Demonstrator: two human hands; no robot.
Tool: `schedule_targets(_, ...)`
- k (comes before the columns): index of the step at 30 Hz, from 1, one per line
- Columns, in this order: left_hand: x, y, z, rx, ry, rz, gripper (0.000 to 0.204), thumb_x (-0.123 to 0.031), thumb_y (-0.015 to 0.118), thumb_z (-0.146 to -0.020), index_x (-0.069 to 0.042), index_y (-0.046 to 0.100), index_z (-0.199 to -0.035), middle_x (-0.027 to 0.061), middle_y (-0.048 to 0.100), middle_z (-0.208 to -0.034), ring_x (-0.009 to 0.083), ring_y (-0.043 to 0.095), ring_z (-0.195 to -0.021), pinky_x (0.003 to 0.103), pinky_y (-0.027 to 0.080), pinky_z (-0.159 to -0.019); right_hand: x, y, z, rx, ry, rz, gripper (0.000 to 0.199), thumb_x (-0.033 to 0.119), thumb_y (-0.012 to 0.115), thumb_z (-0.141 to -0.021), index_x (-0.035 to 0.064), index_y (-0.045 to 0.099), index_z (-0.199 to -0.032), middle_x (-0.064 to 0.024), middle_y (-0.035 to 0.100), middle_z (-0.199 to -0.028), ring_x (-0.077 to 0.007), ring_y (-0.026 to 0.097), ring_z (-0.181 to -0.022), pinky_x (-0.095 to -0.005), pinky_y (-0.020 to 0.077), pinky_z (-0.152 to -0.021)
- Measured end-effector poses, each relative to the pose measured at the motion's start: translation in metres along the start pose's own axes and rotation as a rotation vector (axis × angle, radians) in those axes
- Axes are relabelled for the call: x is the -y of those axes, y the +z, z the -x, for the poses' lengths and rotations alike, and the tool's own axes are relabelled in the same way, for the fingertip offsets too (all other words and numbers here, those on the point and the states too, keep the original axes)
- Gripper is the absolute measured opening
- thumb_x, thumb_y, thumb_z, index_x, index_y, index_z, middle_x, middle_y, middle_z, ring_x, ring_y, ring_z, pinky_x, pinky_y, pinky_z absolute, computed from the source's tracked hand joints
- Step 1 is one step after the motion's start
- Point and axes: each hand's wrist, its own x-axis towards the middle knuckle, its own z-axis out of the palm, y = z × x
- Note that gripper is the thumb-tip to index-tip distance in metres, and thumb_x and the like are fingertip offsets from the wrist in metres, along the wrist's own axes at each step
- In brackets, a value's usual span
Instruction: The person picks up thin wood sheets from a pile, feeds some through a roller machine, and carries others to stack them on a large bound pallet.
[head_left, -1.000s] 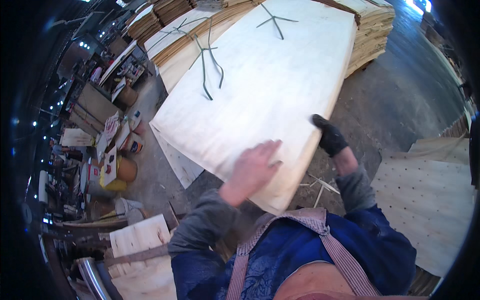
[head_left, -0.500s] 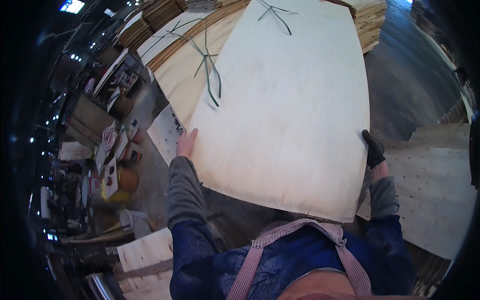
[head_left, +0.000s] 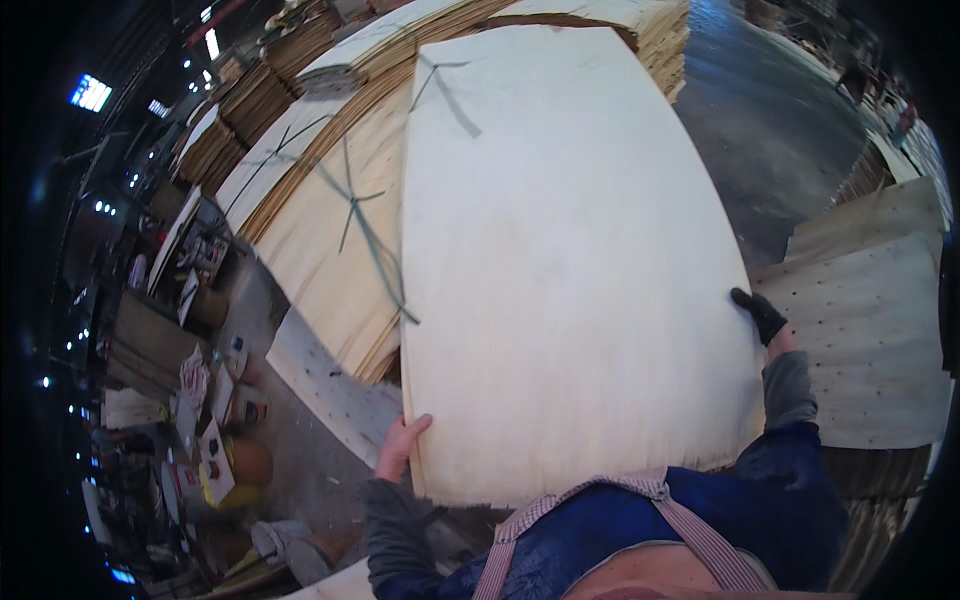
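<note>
Both hands pinch one veneer sheet (head_left: 570, 270): bare left hand (head_left: 400, 447), gloved right hand (head_left: 760, 312). Mid-carry, I judge; next needs level, even lifting.

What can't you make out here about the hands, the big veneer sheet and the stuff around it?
- Left hand: palm and thumb hidden behind the veneer sheet edge, head view.
- Right hand: dark glove hides the fingers.
- Sheet's underside: not visible.
- Workbench clutter: too small, warped near the rim.

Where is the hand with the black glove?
In the head view, the gloved right hand grips the right edge of the big pale wood sheet, next to a dotted board.
</note>
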Motion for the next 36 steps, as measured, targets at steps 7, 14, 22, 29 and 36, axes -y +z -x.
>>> schedule_targets(7, -0.058, 0.007, -0.082, 0.221, -0.180, 0.441, 0.050, -0.026, 0.061, -0.081, -0.001, 0.045, -0.122, 0.0119, 0.057, -0.111, 0.0249, 0.055, -0.101, 0.039, 0.045, -0.087, -0.020, -0.024, -0.037, 0.001, -0.026, -0.073, 0.035, 0.019, 0.068, -0.075, 0.0011, 0.058, -0.104, -0.0073, 0.062, -0.091, -0.0169, 0.060, -0.078, -0.0291, 0.0494, -0.070)
schedule_targets(14, -0.103, 0.056, -0.016, 0.080, 0.079, 0.250, 0.045, -0.008, 0.061, -0.078, 0.002, 0.046, -0.120, 0.0112, 0.058, -0.106, 0.0228, 0.058, -0.093, 0.036, 0.047, -0.082, 0.030, -0.038, -0.046, 0.062, -0.099, 0.053, 0.036, 0.015, 0.069, -0.074, 0.0004, 0.057, -0.105, -0.0061, 0.062, -0.088, -0.0153, 0.059, -0.076, -0.0278, 0.0488, -0.070)
schedule_targets(22, -0.181, 0.133, 0.085, 0.127, 0.248, 0.270, 0.036, -0.011, 0.062, -0.078, 0.006, 0.054, -0.109, 0.0097, 0.062, -0.096, 0.0162, 0.060, -0.082, 0.029, 0.048, -0.074, 0.094, -0.037, -0.018, 0.164, -0.237, 0.491, 0.034, 0.016, 0.070, -0.074, -0.0015, 0.057, -0.101, -0.0031, 0.061, -0.082, -0.0124, 0.056, -0.069, -0.0273, 0.0480, -0.066)
schedule_targets(29, -0.142, 0.145, 0.167, -0.060, 0.376, 0.197, 0.031, -0.015, 0.065, -0.078, 0.005, 0.059, -0.101, 0.0065, 0.063, -0.087, 0.0112, 0.056, -0.075, 0.027, 0.046, -0.068, 0.093, -0.033, -0.003, 0.246, -0.342, 0.547, 0.032, 0.020, 0.070, -0.074, -0.0043, 0.063, -0.093, -0.0080, 0.063, -0.084, -0.0154, 0.057, -0.074, -0.0310, 0.0483, -0.066)
schedule_targets(36, -0.089, 0.169, 0.291, -0.365, 0.404, 0.147, 0.036, -0.023, 0.066, -0.076, 0.007, 0.060, -0.094, 0.0078, 0.061, -0.079, 0.0103, 0.053, -0.072, 0.028, 0.043, -0.065, 0.096, 0.002, 0.039, 0.553, -0.491, 0.595, 0.036, 0.017, 0.067, -0.077, -0.0034, 0.057, -0.104, -0.0082, 0.060, -0.093, -0.0173, 0.057, -0.078, -0.0301, 0.0474, -0.069)
